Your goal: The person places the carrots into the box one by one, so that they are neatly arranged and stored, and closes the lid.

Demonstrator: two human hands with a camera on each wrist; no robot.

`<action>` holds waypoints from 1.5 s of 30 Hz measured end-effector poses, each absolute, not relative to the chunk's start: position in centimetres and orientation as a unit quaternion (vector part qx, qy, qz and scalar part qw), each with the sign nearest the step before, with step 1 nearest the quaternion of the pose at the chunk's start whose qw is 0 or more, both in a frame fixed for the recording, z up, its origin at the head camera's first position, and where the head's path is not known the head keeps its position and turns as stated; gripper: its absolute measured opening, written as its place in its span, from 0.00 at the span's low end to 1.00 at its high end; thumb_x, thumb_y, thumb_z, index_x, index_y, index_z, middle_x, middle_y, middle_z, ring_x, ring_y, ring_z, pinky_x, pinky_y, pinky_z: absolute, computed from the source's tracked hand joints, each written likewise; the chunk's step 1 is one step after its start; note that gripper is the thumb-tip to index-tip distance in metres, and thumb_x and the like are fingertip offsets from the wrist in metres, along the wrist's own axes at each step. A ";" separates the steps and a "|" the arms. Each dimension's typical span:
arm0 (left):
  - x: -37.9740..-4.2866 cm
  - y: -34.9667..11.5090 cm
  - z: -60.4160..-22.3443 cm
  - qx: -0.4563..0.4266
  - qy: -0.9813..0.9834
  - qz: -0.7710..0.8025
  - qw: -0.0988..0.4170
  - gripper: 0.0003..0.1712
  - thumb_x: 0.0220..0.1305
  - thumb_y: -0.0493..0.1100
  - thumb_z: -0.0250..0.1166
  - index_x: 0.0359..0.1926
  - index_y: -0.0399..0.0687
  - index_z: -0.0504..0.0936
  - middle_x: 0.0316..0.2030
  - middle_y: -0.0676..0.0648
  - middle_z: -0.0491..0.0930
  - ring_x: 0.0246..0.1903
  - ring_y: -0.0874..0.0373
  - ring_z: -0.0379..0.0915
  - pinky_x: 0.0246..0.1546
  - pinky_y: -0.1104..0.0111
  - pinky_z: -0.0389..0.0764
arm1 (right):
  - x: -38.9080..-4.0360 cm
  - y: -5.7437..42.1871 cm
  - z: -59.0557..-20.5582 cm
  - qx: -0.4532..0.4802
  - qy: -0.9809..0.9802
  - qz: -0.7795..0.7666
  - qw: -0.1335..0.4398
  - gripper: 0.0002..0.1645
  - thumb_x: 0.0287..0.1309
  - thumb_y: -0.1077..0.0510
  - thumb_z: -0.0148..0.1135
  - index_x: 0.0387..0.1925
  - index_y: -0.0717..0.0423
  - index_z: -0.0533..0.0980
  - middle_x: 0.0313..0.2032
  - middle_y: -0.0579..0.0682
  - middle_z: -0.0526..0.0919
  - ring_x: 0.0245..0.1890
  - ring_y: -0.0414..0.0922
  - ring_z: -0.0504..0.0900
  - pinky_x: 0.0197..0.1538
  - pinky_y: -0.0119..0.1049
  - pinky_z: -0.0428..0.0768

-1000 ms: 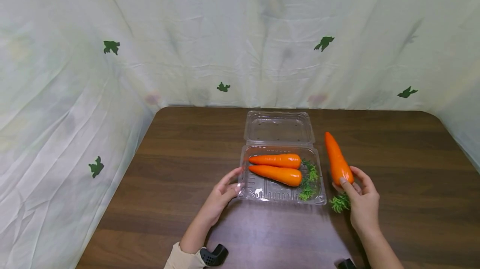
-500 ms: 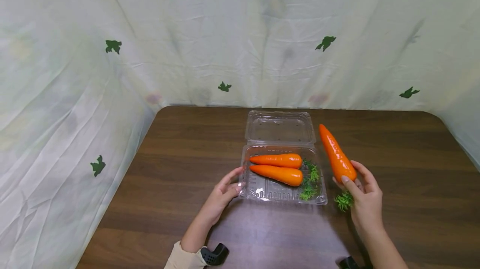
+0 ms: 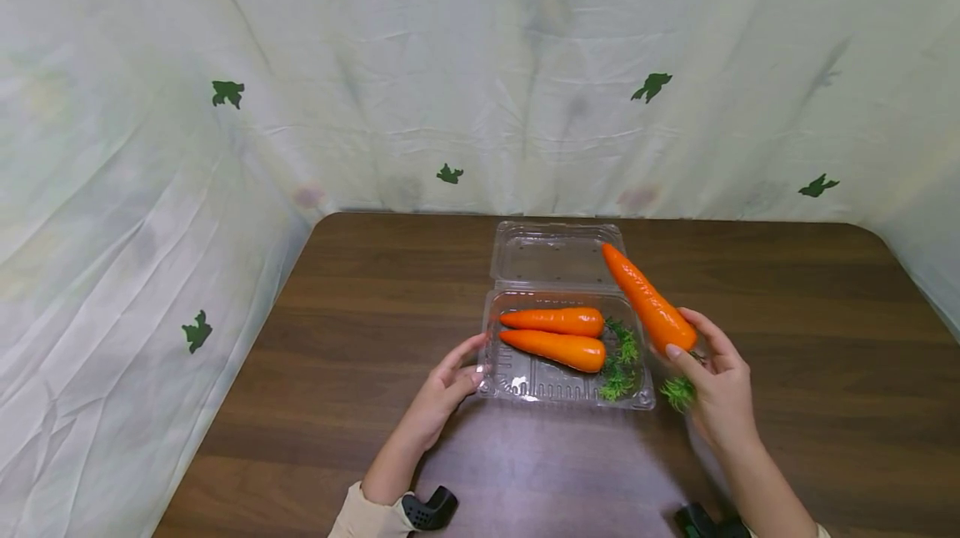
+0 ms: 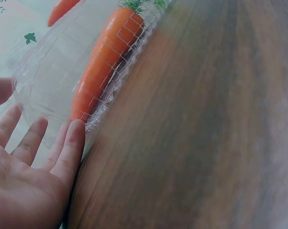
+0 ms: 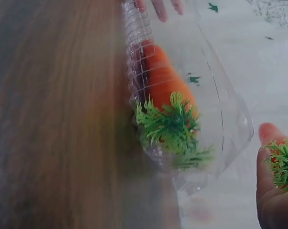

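Note:
A clear plastic clamshell box (image 3: 555, 390) stands with its lid (image 3: 551, 258) folded back. Two orange carrots lie side by side inside, the upper carrot (image 3: 555, 321) and the lower carrot (image 3: 558, 350), tips to the left and green tops (image 3: 618, 367) to the right. At the box's left side, my left hand (image 3: 438, 396) touches the wall; the left wrist view shows straight, spread fingers (image 4: 73, 143) against it. My right hand (image 3: 723, 409) grips a third carrot (image 3: 648, 296) by its thick end, raised and slanting over the box's right edge. Its leafy top (image 3: 678, 394) hangs below my fingers.
The box sits on a brown wooden table (image 3: 817, 338) near its far edge. A pale curtain (image 3: 420, 87) with green leaf shapes surrounds the back and sides. A black wrist device (image 3: 430, 510) is on my left wrist.
My right hand has moved left with the carrot, whose tip has swung left and now overlaps the lid's corner. My left hand and the box have stayed in place.

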State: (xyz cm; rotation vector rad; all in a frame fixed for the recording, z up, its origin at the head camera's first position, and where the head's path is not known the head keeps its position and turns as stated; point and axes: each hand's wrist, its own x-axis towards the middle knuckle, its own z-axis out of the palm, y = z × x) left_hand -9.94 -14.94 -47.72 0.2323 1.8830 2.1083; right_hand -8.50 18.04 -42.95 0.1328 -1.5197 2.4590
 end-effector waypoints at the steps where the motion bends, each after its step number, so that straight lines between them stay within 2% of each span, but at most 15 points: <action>1: -9.9 -15.0 -47.7 0.082 0.656 0.734 0.153 0.29 0.62 0.38 0.55 0.64 0.47 0.61 0.63 0.46 0.57 0.52 0.47 0.66 0.48 0.65 0.68 | -8.5 17.9 -42.9 0.052 -0.528 0.839 0.120 0.27 0.52 0.80 0.50 0.56 0.71 0.64 0.51 0.57 0.64 0.44 0.47 0.76 0.41 0.36 0.75; 7: -9.9 -15.0 -47.6 0.085 0.660 0.730 0.155 0.29 0.63 0.38 0.55 0.64 0.45 0.60 0.63 0.44 0.56 0.52 0.46 0.66 0.48 0.66 0.68 | -8.9 17.4 -42.6 0.101 -0.539 0.830 0.105 0.27 0.53 0.81 0.47 0.57 0.70 0.64 0.52 0.55 0.69 0.46 0.46 0.74 0.44 0.33 0.74; 13: -9.9 -15.0 -47.6 0.083 0.660 0.730 0.156 0.29 0.63 0.37 0.55 0.64 0.45 0.60 0.63 0.44 0.57 0.52 0.46 0.66 0.48 0.66 0.68 | -9.3 16.5 -42.4 0.114 -0.539 0.828 0.102 0.25 0.53 0.80 0.48 0.55 0.69 0.66 0.51 0.54 0.72 0.46 0.46 0.73 0.42 0.32 0.75; 19: -9.9 -15.0 -47.7 0.084 0.659 0.731 0.157 0.29 0.63 0.37 0.55 0.64 0.44 0.60 0.64 0.43 0.56 0.53 0.44 0.65 0.48 0.66 0.68 | -9.9 15.9 -42.4 0.119 -0.527 0.836 0.096 0.19 0.60 0.74 0.44 0.51 0.65 0.71 0.46 0.51 0.75 0.38 0.42 0.73 0.34 0.27 0.73; 24: -10.0 -15.0 -47.8 0.088 0.661 0.729 0.153 0.29 0.63 0.38 0.55 0.64 0.45 0.60 0.63 0.43 0.56 0.52 0.46 0.66 0.47 0.67 0.69 | -10.4 15.4 -42.3 0.105 -0.550 0.822 0.102 0.16 0.62 0.69 0.45 0.49 0.66 0.73 0.44 0.51 0.76 0.33 0.41 0.72 0.29 0.27 0.71; 30: -9.9 -15.0 -47.9 0.091 0.661 0.730 0.149 0.29 0.63 0.38 0.55 0.64 0.45 0.60 0.63 0.43 0.56 0.52 0.48 0.67 0.47 0.66 0.69 | -11.1 15.0 -42.4 0.129 -0.566 0.810 0.079 0.16 0.59 0.72 0.49 0.48 0.63 0.74 0.47 0.49 0.76 0.41 0.41 0.73 0.33 0.27 0.73; 36: -9.9 -15.0 -47.7 0.078 0.660 0.731 0.157 0.29 0.63 0.39 0.55 0.64 0.49 0.61 0.63 0.47 0.58 0.52 0.47 0.66 0.48 0.64 0.68 | -11.7 14.8 -42.4 0.157 -0.579 0.799 0.049 0.19 0.55 0.75 0.51 0.51 0.68 0.69 0.48 0.52 0.75 0.46 0.44 0.73 0.42 0.30 0.75; 45: -9.9 -15.0 -47.6 0.077 0.661 0.729 0.159 0.28 0.62 0.37 0.55 0.64 0.48 0.61 0.63 0.46 0.58 0.53 0.46 0.66 0.49 0.65 0.68 | -12.2 14.9 -42.8 0.161 -0.657 0.737 0.004 0.22 0.52 0.74 0.56 0.52 0.70 0.67 0.49 0.52 0.73 0.47 0.44 0.72 0.45 0.31 0.74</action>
